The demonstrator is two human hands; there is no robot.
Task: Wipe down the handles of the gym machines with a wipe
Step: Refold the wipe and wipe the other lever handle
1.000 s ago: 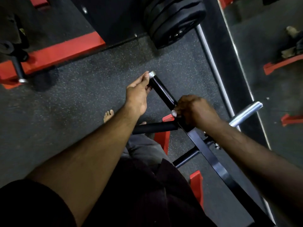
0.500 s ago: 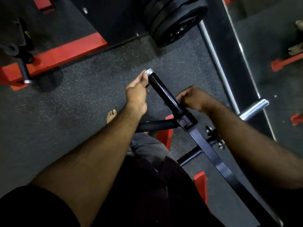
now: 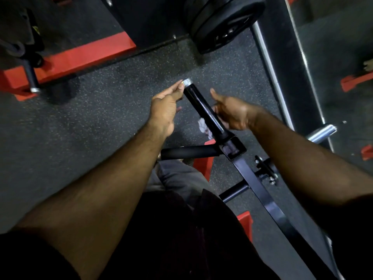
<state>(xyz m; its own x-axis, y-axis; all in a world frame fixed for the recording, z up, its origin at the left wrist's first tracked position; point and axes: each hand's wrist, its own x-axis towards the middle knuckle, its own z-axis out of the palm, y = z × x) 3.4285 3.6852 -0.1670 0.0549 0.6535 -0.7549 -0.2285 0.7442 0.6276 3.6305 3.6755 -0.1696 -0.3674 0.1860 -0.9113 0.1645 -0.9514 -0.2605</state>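
Note:
A glossy black machine handle [image 3: 201, 106] with a silver end cap points up and away from me. My left hand [image 3: 164, 110] pinches its tip beside the cap. My right hand [image 3: 234, 114] lies against the handle's right side, thumb raised, its fingers hidden behind the bar. A crumpled white wipe [image 3: 203, 126] shows on the handle's left side near its base, apparently held by those hidden fingers. A second, matte black handle [image 3: 187, 152] sticks out leftward from the same square bracket.
The black machine arm [image 3: 254, 182] runs down to the right past my legs. Stacked black weight plates [image 3: 222, 21] sit at the top. A red machine base [image 3: 80, 55] crosses the upper left. A chrome peg [image 3: 323, 132] and a mirror edge stand at the right.
My right hand has left the bracket, slid up the handle's right side and spread out. The wipe now shows to the left of the bar. My left hand stays on the tip.

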